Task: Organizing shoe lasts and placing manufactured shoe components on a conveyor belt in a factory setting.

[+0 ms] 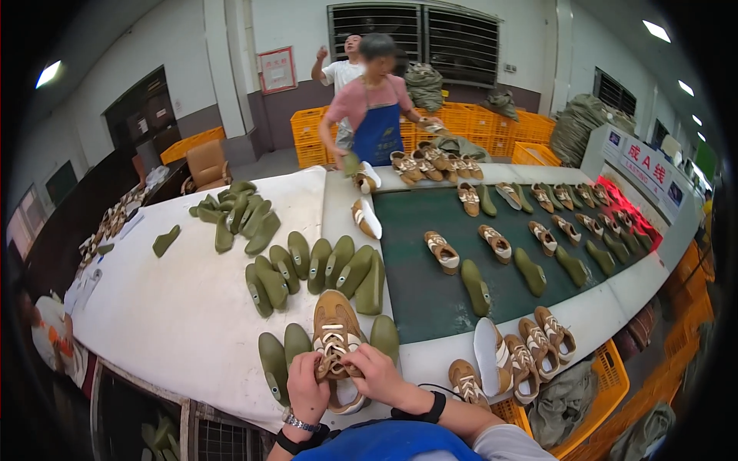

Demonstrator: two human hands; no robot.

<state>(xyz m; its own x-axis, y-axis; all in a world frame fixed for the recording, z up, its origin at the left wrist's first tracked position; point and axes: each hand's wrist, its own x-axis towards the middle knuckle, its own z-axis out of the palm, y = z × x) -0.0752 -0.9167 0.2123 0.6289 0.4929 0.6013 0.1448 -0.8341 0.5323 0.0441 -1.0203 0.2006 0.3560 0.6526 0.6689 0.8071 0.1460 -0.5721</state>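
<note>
A tan-brown sneaker (336,311) with white stripes and pale laces lies in front of me, toe pointing away. My left hand (307,388) grips its left side at the upper end of the lacing, fingers closed. On the opposite side my right hand (377,374) pinches the shoe near the laces and collar. Whether the fingertips hold lace or the shoe's edge is hard to make out. Green shoe lasts (272,361) lie close by my left hand, and another last (385,338) stands just beyond the right one.
Rows of green lasts (341,260) spread over the white table (177,323). On the right, a dark green conveyor belt (415,296) carries sneakers and lasts. Finished-looking sneakers (523,369) line its near edge above an orange crate (611,376). Across the table, a co-worker in a blue apron (378,127) handles shoes.
</note>
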